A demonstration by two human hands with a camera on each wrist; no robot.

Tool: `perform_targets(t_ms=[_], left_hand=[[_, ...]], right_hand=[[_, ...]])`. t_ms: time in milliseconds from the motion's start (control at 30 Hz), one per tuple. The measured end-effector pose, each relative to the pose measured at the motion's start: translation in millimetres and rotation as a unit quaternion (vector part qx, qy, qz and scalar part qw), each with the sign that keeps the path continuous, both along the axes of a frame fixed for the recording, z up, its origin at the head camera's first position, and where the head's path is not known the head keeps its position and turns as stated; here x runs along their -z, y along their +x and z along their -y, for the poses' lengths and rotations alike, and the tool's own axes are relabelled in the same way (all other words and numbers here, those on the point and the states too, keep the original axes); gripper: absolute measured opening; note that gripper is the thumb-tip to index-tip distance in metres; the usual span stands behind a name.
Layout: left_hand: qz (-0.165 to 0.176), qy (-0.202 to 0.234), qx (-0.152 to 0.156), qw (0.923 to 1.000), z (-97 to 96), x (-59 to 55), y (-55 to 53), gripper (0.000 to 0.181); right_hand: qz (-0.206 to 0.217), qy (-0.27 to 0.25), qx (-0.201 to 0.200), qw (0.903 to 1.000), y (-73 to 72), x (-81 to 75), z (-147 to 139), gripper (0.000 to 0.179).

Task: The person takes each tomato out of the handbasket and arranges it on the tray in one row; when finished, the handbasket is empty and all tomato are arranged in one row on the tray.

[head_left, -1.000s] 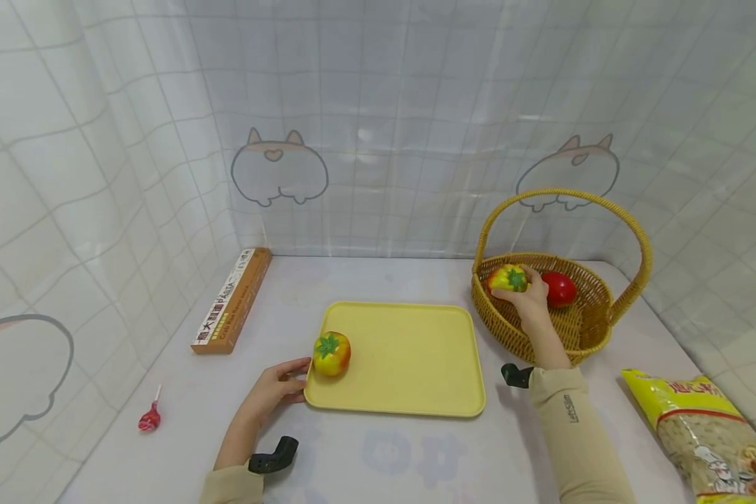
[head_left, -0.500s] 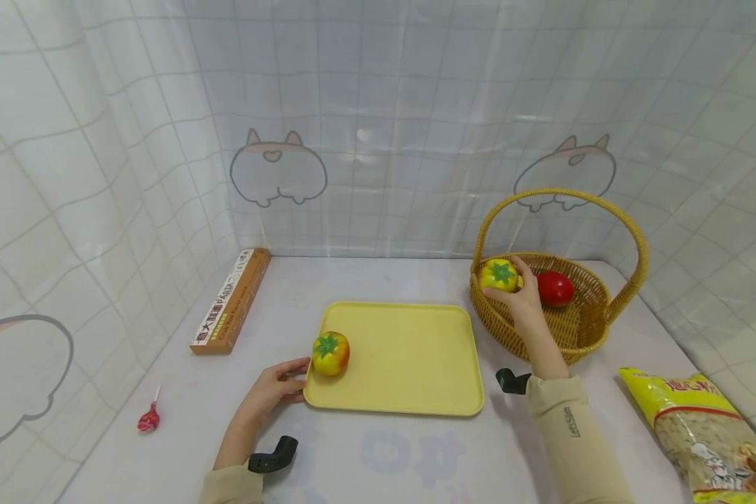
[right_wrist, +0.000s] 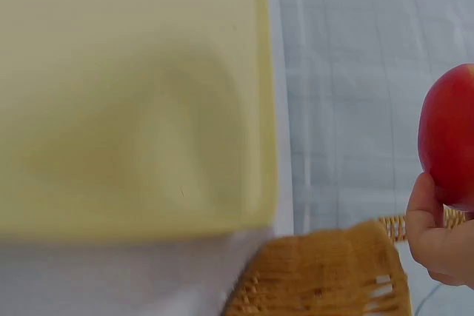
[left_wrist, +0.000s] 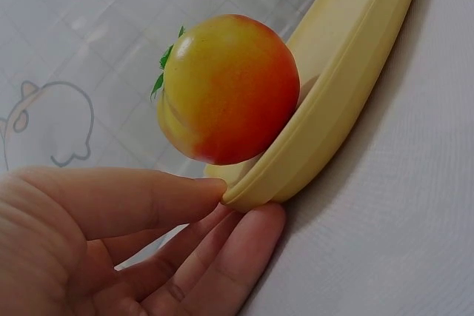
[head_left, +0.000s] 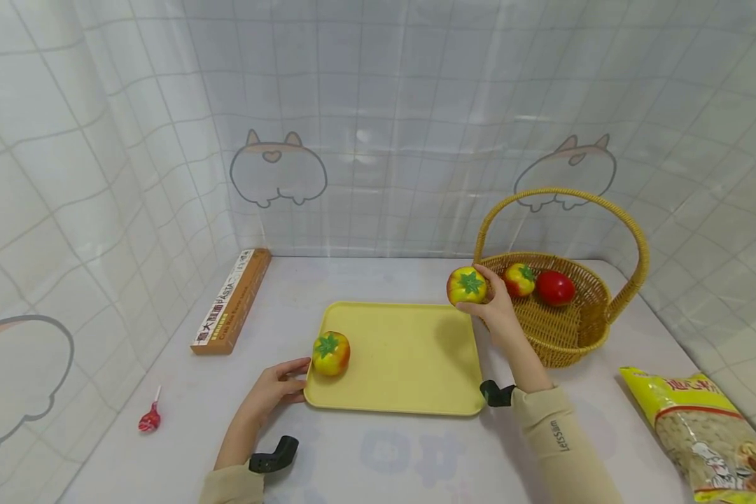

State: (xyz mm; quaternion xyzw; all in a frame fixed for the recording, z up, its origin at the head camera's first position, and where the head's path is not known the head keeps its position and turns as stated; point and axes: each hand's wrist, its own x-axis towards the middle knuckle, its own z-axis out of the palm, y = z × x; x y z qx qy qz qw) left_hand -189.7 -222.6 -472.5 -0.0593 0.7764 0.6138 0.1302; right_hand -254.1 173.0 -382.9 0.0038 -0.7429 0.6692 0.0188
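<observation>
My left hand (head_left: 277, 386) pinches the left rim of a yellow tray (head_left: 409, 364); in the left wrist view the thumb lies on the rim and fingers touch it from below. A yellow-red tomato (left_wrist: 233, 86) with a green leafy top sits inside the tray beside that hand. My right hand (head_left: 499, 311) grips a second yellow-red tomato (head_left: 467, 286) over the tray's far right corner, left of the wicker basket (head_left: 551, 355). Its red underside shows at the right edge of the right wrist view. Another such tomato (head_left: 519, 279) and a round red fruit (head_left: 556, 288) lie in the basket.
The basket's tall handle (head_left: 561, 192) arches over it. At the back left lies a pasta box (head_left: 233, 301), with a red lollipop (head_left: 150, 418) nearer the front. A yellow-topped food bag (head_left: 699, 434) lies at the front right. Tiled-pattern sheeting (head_left: 378, 140) encloses the table.
My right hand has lifted the tomato out of the basket and carried it left toward the tray, uncovering another tomato in the basket. The left hand has stayed at the tray's rim.
</observation>
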Motion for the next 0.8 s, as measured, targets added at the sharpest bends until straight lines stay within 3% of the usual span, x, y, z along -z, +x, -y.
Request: perform_targets(t_ms=[200, 800], left_hand=[[0.001, -0.002, 0.0, 1.0, -0.3, -1.3, 0.8, 0.05], [-0.002, 0.001, -0.002, 1.0, 0.7, 1.9, -0.5, 0.049]], right_hand=[[-0.004, -0.01, -0.036, 0.9993, 2.3, 7.0, 16, 0.083], [0.018, -0.013, -0.095, 0.9952, 9.6, 27.0, 74, 0.078]])
